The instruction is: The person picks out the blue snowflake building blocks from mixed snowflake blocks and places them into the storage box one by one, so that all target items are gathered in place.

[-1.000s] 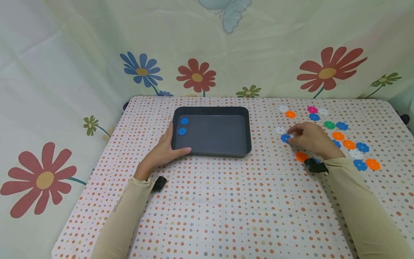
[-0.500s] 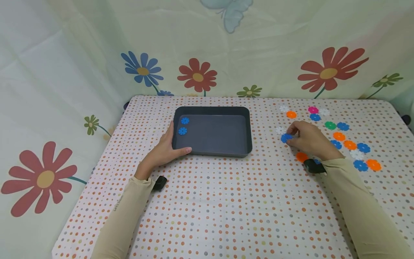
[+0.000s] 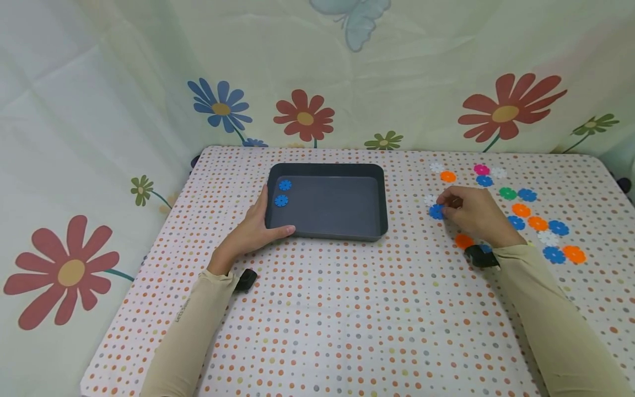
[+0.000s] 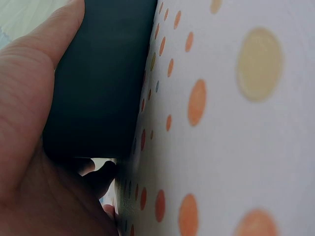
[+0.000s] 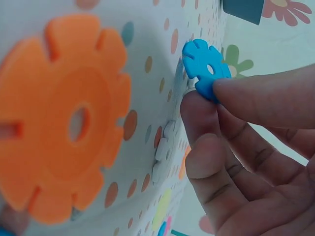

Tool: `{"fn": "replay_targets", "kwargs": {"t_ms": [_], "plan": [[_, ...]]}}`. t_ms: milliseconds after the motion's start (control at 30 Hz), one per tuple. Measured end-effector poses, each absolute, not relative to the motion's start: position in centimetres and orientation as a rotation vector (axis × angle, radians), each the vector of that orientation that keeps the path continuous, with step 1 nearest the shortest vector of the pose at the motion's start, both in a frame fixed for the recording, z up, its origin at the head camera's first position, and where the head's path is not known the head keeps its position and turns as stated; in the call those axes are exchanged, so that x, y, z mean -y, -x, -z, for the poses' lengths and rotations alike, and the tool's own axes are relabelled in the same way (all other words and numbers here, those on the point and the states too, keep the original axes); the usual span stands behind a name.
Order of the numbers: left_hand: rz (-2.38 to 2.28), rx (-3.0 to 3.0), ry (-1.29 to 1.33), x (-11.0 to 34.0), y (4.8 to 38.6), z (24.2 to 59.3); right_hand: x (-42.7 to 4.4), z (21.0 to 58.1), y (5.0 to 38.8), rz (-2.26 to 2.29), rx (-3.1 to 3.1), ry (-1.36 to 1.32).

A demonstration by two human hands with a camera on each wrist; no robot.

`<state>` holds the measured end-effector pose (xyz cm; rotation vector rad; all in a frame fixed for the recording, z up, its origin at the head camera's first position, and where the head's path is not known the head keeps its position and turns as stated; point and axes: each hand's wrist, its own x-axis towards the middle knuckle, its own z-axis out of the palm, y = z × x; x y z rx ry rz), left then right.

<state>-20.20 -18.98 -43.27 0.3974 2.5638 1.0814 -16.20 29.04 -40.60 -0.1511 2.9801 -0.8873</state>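
Observation:
My left hand holds the near left corner of a dark grey baking tray, its thumb on the front side and its fingers along the left side. Inside the tray, two blue flower-shaped discs lie at the left. My right hand pinches another blue disc between thumb and index finger, tilted up off the cloth in the right wrist view. A white disc lies just behind it, partly hidden. An orange disc is close to the right wrist camera.
Several orange, blue, white, green and pink discs are scattered on the right of the dotted tablecloth. One orange disc sits by the right wrist. A flower-printed curtain hangs behind the table.
My right thumb and index finger have taken hold of the blue disc and tilted it up, shifting it slightly left. My left hand has stayed on the tray.

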Motion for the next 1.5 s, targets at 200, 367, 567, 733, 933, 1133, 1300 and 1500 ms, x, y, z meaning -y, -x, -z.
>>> {"fn": "replay_targets", "kwargs": {"t_ms": [200,367,567,733,933,1133,1300,1500], "plan": [[-1.059,-2.565,-0.392,19.3,20.1,43.5,-28.7,40.9,16.3,0.95,-2.971,0.109],[-1.072,-2.567,-0.392,19.4,20.1,43.6,-28.4,40.9,16.4,0.996,-2.965,0.093],[-1.074,-2.572,-0.382,19.4,20.1,43.6,-28.2,40.6,16.7,1.082,-2.933,0.071],[-1.077,-2.578,-0.394,19.3,20.2,43.6,-28.0,40.2,16.8,1.198,-2.884,-0.005],[-1.069,-2.586,-0.4,19.3,20.3,43.5,-27.5,39.8,17.2,1.257,-2.871,-0.084],[-1.078,-2.581,-0.395,19.3,20.3,43.5,-27.0,39.3,17.6,1.42,-2.78,-0.144],[-1.088,-2.575,-0.397,19.3,20.3,43.5,-26.6,39.2,18.0,1.59,-2.672,-0.223],[-1.095,-2.571,-0.409,19.1,20.4,43.7,-25.9,39.4,18.4,1.683,-2.618,-0.235]]}}
